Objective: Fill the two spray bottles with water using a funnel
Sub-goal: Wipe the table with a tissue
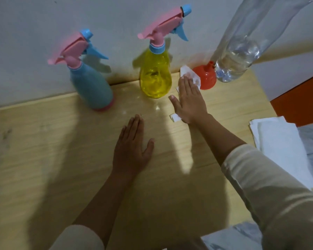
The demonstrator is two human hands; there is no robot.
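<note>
A blue spray bottle (91,87) and a yellow spray bottle (155,76) stand upright at the back of the wooden table (43,159), each with a pink and blue trigger head screwed on. An orange funnel (207,76) sits mouth down to the right of the yellow bottle. Beside it stands a tall clear water bottle (238,60) with a little water at the bottom. My right hand (190,100) lies flat with straight fingers, pressing a white tissue (190,74) onto the table by the funnel. My left hand (132,150) rests flat on the table's middle.
A stack of white tissues or cloths (278,143) lies off the table's right edge on patterned fabric. A pale wall runs just behind the bottles. An orange surface (300,105) shows at the far right.
</note>
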